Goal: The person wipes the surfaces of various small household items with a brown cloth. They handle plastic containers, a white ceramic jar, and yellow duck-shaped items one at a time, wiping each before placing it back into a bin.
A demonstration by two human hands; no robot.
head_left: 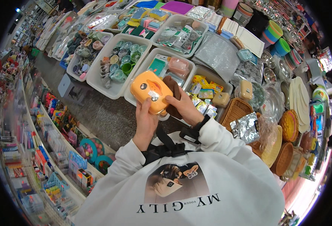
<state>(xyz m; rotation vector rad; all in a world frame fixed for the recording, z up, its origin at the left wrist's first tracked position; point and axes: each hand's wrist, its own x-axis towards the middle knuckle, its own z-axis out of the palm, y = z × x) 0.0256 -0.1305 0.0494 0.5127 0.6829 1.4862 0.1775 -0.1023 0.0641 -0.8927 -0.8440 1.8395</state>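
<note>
An orange plastic box [149, 89] with a cartoon duck face and a small sticker is held up before me in clear wrap. My left hand [146, 121] grips its near edge, thumb on the face. My right hand [184, 104] holds its right side with the thumb and also has a brown item [174, 110], of unclear kind, under its fingers. Beneath and beyond them stands a white plastic bin [189, 65] with a pink box [178, 65] and a teal packaged item [158, 66].
A white bin of cups [90, 82] stands to the left. On the right are a bin with yellow packets [206, 93], wicker baskets [235, 113] and silver padded sheets [218, 55]. Shelves of packaged goods [61, 158] run along the lower left. A grey step stool [65, 84] is on the floor.
</note>
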